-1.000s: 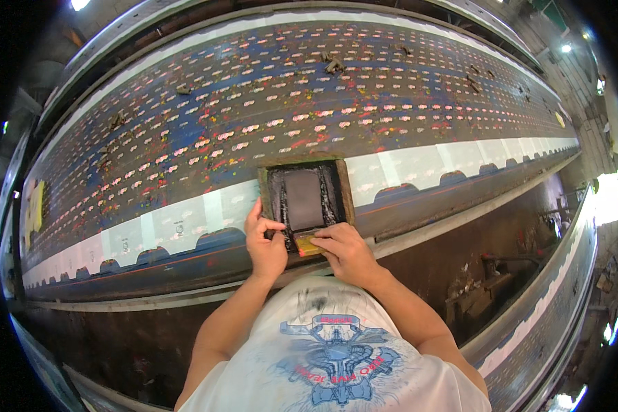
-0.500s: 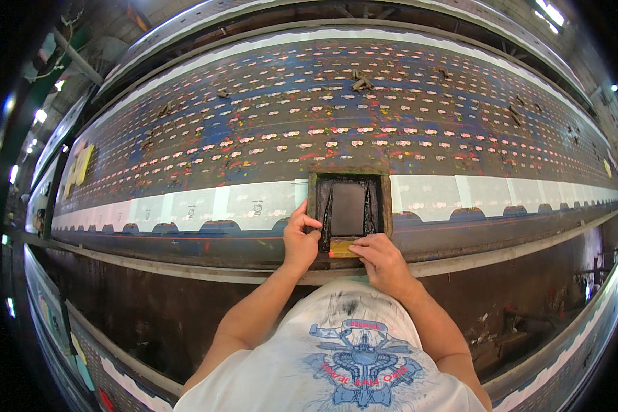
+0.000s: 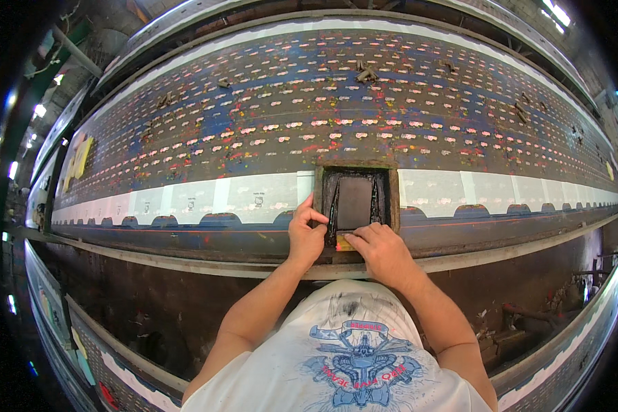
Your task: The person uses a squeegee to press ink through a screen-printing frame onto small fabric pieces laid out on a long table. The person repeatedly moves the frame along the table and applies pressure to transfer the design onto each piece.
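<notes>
Frame (image 3: 394, 199), black inside, lies between white sheets (image 3: 244, 192) on surface (image 3: 247, 240); left hand (image 3: 305, 237) grasps its left edge, right hand (image 3: 383, 252) grips yellow block (image 3: 342, 243) at near end.

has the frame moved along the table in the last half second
No: the frame sits at the same place along the white sheets, no clear shift either way.

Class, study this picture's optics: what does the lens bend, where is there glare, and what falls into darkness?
Head view: the table bows into an arch; head view: a light at upper right is blown out; head view: the corners go black, and inside the frame it is dark, with small glints.
</notes>
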`<action>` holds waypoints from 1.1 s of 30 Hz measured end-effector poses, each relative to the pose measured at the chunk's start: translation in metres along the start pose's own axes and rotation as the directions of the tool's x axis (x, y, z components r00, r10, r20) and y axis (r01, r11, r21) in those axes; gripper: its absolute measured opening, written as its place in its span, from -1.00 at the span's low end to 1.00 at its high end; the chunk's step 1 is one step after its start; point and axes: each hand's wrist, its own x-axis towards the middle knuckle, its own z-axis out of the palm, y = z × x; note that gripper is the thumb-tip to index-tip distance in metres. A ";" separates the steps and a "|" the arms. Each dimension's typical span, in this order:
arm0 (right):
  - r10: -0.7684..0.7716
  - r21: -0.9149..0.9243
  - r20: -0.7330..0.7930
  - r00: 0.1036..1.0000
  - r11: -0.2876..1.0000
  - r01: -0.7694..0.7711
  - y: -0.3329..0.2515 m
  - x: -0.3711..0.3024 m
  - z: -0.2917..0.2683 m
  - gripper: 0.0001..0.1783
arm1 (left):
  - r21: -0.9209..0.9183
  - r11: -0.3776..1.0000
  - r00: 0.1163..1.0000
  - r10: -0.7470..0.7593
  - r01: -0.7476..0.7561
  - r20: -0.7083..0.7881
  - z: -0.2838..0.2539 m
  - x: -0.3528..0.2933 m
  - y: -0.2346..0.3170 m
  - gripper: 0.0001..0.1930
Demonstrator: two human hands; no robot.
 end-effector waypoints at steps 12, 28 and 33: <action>0.166 0.079 -0.060 0.984 0.984 -0.161 0.077 0.078 0.006 -0.53 | 0.094 0.995 0.999 0.039 -0.041 0.020 0.001 -0.004 0.015 -0.76; 0.163 0.076 -0.017 0.987 0.984 -0.161 0.015 0.027 0.013 -0.40 | 0.123 0.990 0.997 0.072 -0.074 0.020 0.001 -0.005 0.013 -0.76; 0.157 0.097 -0.020 0.987 0.983 -0.154 -0.003 0.004 0.010 -0.42 | 0.152 0.985 0.996 0.083 -0.085 0.019 0.000 -0.002 0.014 -0.76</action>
